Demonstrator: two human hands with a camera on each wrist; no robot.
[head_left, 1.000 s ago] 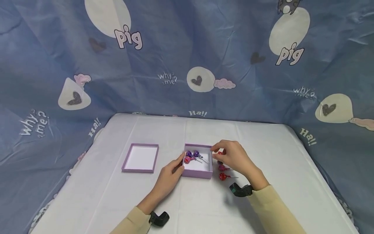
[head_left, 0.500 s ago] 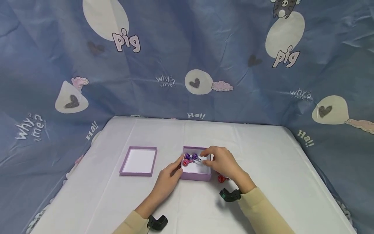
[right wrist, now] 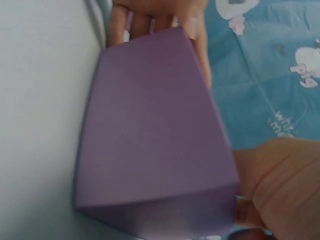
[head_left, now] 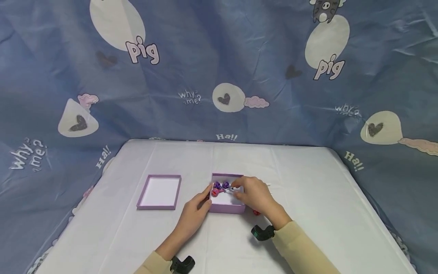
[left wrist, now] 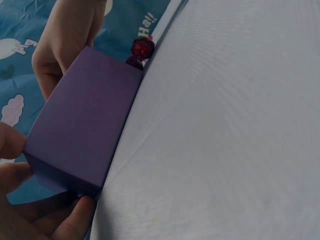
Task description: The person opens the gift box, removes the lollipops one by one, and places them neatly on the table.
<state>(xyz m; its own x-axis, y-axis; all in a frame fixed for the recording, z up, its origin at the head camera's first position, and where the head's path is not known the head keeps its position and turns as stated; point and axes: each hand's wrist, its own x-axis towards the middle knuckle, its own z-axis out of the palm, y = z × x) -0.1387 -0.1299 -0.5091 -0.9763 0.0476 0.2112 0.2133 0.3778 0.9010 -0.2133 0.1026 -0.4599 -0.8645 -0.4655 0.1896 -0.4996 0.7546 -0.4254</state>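
A small purple box [head_left: 226,208] sits on the white table. My left hand [head_left: 204,198] grips its left side, with fingers curled round a corner of the box [left wrist: 85,130]. Inside lie two purple lollipops [head_left: 221,185] and a pink one [head_left: 215,192]. My right hand [head_left: 237,192] reaches over the box's right half with fingers pinched together. A white stick [head_left: 266,185] pokes out behind it, and the candy head is hidden. A red lollipop [head_left: 256,212] lies on the table just right of the box. The right wrist view shows the box's outer wall [right wrist: 150,130].
The box's purple lid [head_left: 159,192] lies upturned to the left. Red lollipops [left wrist: 142,47] show beyond the box in the left wrist view. A white cloth covers the table [head_left: 308,198], and a blue printed sheet [head_left: 219,68] hangs behind and to both sides.
My right hand has moved left from the lollipops beside the box to over its inside, carrying a lollipop. The left hand has stayed on the box.
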